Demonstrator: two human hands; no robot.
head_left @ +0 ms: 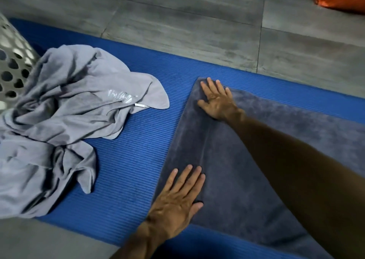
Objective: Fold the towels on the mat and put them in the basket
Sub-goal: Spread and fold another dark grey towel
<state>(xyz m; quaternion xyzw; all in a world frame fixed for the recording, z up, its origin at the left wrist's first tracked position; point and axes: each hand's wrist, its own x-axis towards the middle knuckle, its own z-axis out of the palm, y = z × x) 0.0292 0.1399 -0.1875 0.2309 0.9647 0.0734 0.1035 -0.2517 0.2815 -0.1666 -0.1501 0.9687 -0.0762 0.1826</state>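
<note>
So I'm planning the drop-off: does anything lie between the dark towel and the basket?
Yes: a crumpled light grey towel lies on the blue mat between the dark grey towel and the perforated basket, reaching the basket's side.

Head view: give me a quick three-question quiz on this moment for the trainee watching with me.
1. True or false: the dark grey towel lies flat on the blue mat.
2. Where does the right hand press?
A. the towel's far left corner
B. the crumpled light grey towel
C. the perforated basket
3. Fill in: the left hand rests with straight fingers on the dark towel's ____ left edge.

Key: 1 true. 2 A. 3 near.
</note>
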